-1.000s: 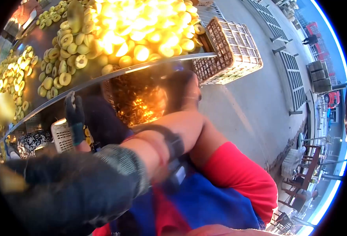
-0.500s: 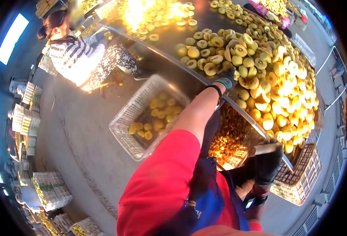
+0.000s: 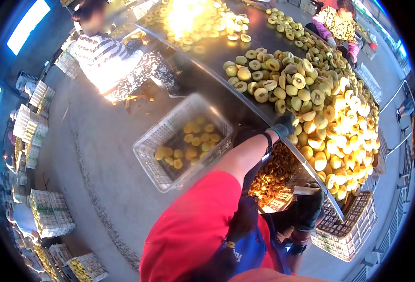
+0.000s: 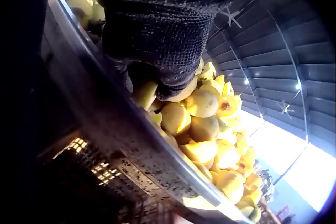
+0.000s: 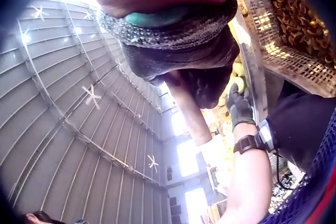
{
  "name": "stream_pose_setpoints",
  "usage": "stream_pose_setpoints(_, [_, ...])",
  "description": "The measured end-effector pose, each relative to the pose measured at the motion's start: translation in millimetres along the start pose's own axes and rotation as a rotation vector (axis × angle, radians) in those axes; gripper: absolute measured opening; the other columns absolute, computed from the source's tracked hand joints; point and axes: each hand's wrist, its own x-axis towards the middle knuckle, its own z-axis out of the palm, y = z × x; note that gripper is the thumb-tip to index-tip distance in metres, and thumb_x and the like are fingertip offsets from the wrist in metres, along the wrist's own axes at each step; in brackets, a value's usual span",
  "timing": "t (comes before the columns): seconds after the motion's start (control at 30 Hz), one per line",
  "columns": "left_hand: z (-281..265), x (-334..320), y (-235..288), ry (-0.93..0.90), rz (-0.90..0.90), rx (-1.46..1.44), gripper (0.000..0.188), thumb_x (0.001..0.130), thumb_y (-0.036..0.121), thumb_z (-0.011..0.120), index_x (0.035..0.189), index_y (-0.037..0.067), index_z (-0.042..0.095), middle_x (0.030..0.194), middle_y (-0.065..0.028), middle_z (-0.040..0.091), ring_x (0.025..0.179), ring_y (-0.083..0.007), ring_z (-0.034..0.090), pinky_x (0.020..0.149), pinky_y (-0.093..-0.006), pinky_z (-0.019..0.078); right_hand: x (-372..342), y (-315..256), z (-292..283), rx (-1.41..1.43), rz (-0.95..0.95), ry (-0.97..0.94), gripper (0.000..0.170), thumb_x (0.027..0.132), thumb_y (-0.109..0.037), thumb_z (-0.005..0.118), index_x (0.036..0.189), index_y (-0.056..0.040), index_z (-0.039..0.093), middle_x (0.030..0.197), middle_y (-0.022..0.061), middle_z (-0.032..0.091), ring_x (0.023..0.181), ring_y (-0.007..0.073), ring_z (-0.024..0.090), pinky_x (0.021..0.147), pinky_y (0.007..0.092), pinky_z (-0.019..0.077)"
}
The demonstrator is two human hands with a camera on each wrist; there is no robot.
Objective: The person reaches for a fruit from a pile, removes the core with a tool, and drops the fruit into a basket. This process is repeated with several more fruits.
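Note:
My gloved left hand (image 3: pixel 285 124) reaches over the metal table edge (image 3: pixel 245 97) into the near side of a pile of yellow-green fruit pieces (image 3: pixel 318 96), many with hollow middles. In the left wrist view the dark glove (image 4: pixel 157 40) has its fingers curled on a fruit piece (image 4: pixel 146 94), partly hidden by the hand. My gloved right hand (image 3: pixel 308 207) grips a pale cylindrical handle (image 3: pixel 305 190) just outside the table's edge; the right wrist view shows the handle (image 5: pixel 191 116) sticking out of the fist. Any far end within the glove is hidden.
A crate of brown-orange scraps (image 3: pixel 275 169) stands below the table edge, between my arms. Left of it is a pale crate (image 3: pixel 146 162) with yellow fruit. Another crate (image 3: pixel 348 235) is at the right corner. One person (image 3: pixel 106 61) sits left; another (image 3: pixel 339 28) is across the table.
The head view has swung left since the first frame. My right hand, then blurred across my body, is now at the right by the table edge. My left hand stays at the pile.

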Motion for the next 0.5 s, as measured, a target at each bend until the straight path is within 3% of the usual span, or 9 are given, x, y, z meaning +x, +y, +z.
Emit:
stream_pose_setpoints(0.07, [-6.2,-30.4,30.3,0.207,0.068,-0.214,0.05,0.069,0.031,0.069,0.108,0.004,0.053,0.096,-0.0185,0.063,0.09,-0.0354,0.06,0.079,-0.0424,0.0476,-10.0,-39.7,19.5,0.063,0.009,0.045,0.037,0.094,-0.034,0.044,0.11,-0.0016,0.054,0.099,0.0086,0.06,0.094,0.0204,0.057,0.086,0.0342,0.0455])
stream_pose_setpoints(0.13, [-43.4,-80.5,83.1,0.142,-0.048,-0.317,0.044,0.07,0.028,0.069,0.105,0.005,0.056,0.09,-0.015,0.064,0.085,-0.0298,0.062,0.077,-0.0413,0.0483,-17.6,-59.7,28.4,0.05,0.01,0.06,0.037,0.095,-0.032,0.044,0.111,-0.0002,0.053,0.097,0.0081,0.059,0.092,0.0192,0.057,0.085,0.0326,0.0457])
stream_pose_setpoints(0.2, [-89.6,-130.9,137.2,-0.059,-0.213,-0.795,0.031,0.078,0.017,0.064,0.105,0.004,0.057,0.086,-0.0093,0.062,0.072,-0.0173,0.061,0.055,-0.0288,0.0507,-23.0,-68.9,29.3,0.03,0.025,0.066,0.035,0.095,-0.03,0.044,0.107,0.0011,0.054,0.092,0.0076,0.059,0.086,0.0169,0.056,0.078,0.0291,0.0453])
stream_pose_setpoints(0.23, [-90.8,-140.9,137.2,-0.106,-0.208,-0.796,0.035,0.08,0.02,0.063,0.11,0.004,0.054,0.092,-0.0105,0.06,0.069,-0.016,0.061,0.048,-0.0252,0.0475,-26.3,-78.2,32.6,0.104,0.063,0.09,0.034,0.095,-0.029,0.044,0.104,0.0016,0.055,0.089,0.0074,0.059,0.081,0.0154,0.056,0.073,0.0268,0.0449])
stream_pose_setpoints(0.3, [-96.4,-161.4,140.8,-0.158,-0.211,-0.917,0.038,0.081,0.02,0.062,0.114,0.004,0.051,0.095,-0.0103,0.059,0.069,-0.0142,0.06,0.045,-0.023,0.0464,-31.0,-92.6,40.4,0.214,0.086,0.137,0.03,0.095,-0.023,0.044,0.094,0.0027,0.058,0.081,0.0076,0.06,0.07,0.0134,0.055,0.063,0.0232,0.0438])
stream_pose_setpoints(0.37, [-104.9,-184.3,151.3,-0.174,-0.226,-1.156,0.037,0.08,0.015,0.062,0.114,0.004,0.05,0.092,-0.0073,0.06,0.074,-0.0133,0.059,0.055,-0.026,0.0504,-34.5,-101.3,52.3,0.276,0.08,0.175,0.026,0.094,-0.019,0.044,0.086,0.0009,0.058,0.072,0.0066,0.057,0.06,0.013,0.053,0.055,0.0224,0.0424])
stream_pose_setpoints(0.47, [-77.1,-197.1,131.9,0.041,0.112,-0.93,0.038,0.082,0.016,0.06,0.116,0.004,0.047,0.097,-0.0057,0.058,0.083,-0.0131,0.057,0.066,-0.0276,0.0506,-33.4,-94.2,64.8,0.356,0.162,0.142,0.018,0.093,-0.018,0.045,0.086,-0.0032,0.053,0.063,0.0037,0.05,0.052,0.0129,0.047,0.05,0.0228,0.0405])
stream_pose_setpoints(0.5, [-86.9,-205.5,138.1,0.028,0.085,-0.917,0.035,0.084,0.016,0.058,0.116,0.004,0.049,0.1,-0.005,0.057,0.087,-0.013,0.055,0.073,-0.0282,0.0489,-31.6,-88.0,67.4,0.362,0.193,0.103,0.015,0.092,-0.017,0.045,0.086,-0.0041,0.052,0.062,0.003,0.048,0.051,0.0125,0.046,0.048,0.0225,0.0398])
